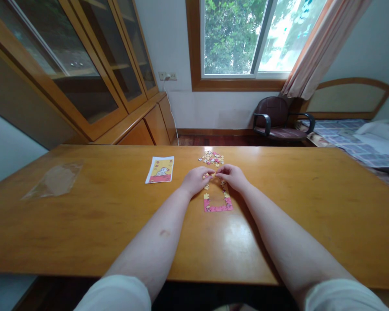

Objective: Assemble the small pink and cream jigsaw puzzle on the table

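Observation:
My left hand and my right hand meet over the far end of a partly built jigsaw frame with a pink lower border, lying on the wooden table. Both hands have their fingers pinched together around small yellow puzzle pieces where the fingertips touch. A pile of loose puzzle pieces lies just beyond the hands. The upper edge of the frame is hidden under my fingers.
A reference picture card lies left of the hands. A clear plastic bag rests at the table's far left. Behind the table stand a glass-door wooden cabinet, a dark armchair under the window, and a bed at right.

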A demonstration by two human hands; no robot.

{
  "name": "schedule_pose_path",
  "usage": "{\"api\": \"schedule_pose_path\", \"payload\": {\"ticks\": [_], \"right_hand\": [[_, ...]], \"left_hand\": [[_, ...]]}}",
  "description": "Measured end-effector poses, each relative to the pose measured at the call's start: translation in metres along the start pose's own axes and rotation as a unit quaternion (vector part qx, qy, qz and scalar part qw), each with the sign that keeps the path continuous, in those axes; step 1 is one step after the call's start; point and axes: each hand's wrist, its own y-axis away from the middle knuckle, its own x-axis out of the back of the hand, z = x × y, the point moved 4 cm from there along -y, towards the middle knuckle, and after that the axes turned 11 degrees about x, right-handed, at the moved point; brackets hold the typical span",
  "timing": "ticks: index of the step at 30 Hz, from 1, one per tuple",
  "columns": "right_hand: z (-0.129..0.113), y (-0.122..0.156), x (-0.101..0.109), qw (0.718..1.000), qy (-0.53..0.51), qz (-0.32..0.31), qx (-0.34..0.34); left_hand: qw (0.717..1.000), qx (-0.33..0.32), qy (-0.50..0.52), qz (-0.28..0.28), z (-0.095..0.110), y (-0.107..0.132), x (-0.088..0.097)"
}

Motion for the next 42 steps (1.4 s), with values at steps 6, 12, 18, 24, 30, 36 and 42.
{"api": "schedule_pose_path", "payload": {"ticks": [6, 12, 18, 24, 30, 36, 42], "right_hand": [[-0.013, 0.0, 0.002, 0.987, 0.095, 0.002, 0.126], [-0.015, 0.001, -0.001, 0.966, 0.18, -0.037, 0.181], [0.0, -0.003, 0.009, 0.949, 0.294, -0.05, 0.1], [-0.002, -0.004, 0.006, 0.943, 0.303, -0.071, 0.118], [-0.008, -0.001, -0.011, 0.914, 0.329, -0.159, 0.176], [-0.008, -0.002, -0.019, 0.902, 0.363, -0.159, 0.17], [-0.013, -0.001, -0.019, 0.921, 0.34, -0.136, 0.13]], "left_hand": [[1.0, 0.026, 0.008, 0.011, -0.002, 0.0, 0.0], [0.999, 0.032, 0.005, 0.014, -0.006, -0.002, -0.003], [0.997, 0.07, -0.021, 0.011, -0.011, -0.003, -0.003], [0.993, 0.078, -0.091, -0.018, -0.015, -0.005, -0.007], [0.993, 0.048, -0.098, -0.041, -0.012, -0.004, -0.01], [0.992, 0.047, -0.103, -0.049, -0.009, -0.004, -0.011], [0.994, 0.032, -0.092, -0.05, -0.007, -0.005, -0.01]]}}
